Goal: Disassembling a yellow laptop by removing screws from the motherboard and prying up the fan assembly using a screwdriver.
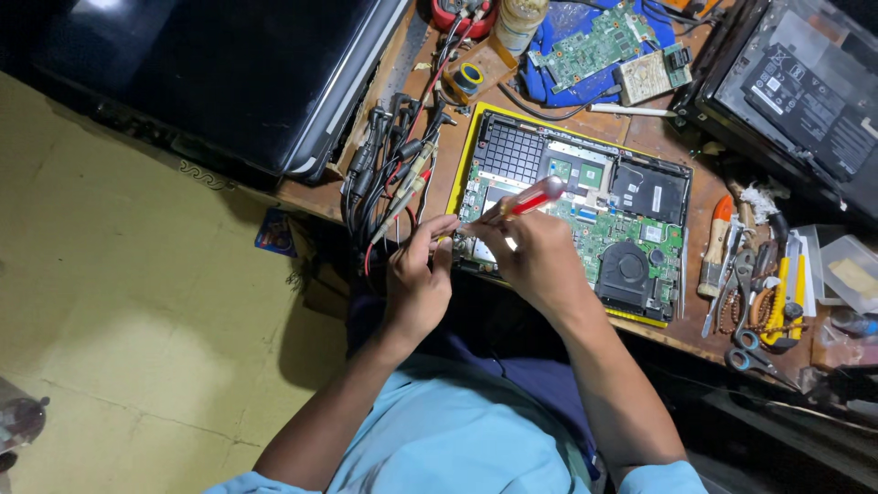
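Cluttered wooden surface (654, 137) carries an opened laptop (585, 215). Right hand (530, 256) is clamped on a red-handled screwdriver (529, 198), its long axis slanting down-left, tip hidden at the board's near-left corner. Left hand (416, 274), fingers pinched together, sits just beside the shaft.

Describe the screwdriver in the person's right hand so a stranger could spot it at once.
Find the opened laptop with its green circuit board on the wooden bench. Over its left edge, the right hand grips a screwdriver. Its translucent red handle sets it apart from the yellow-handled tools lying at right.
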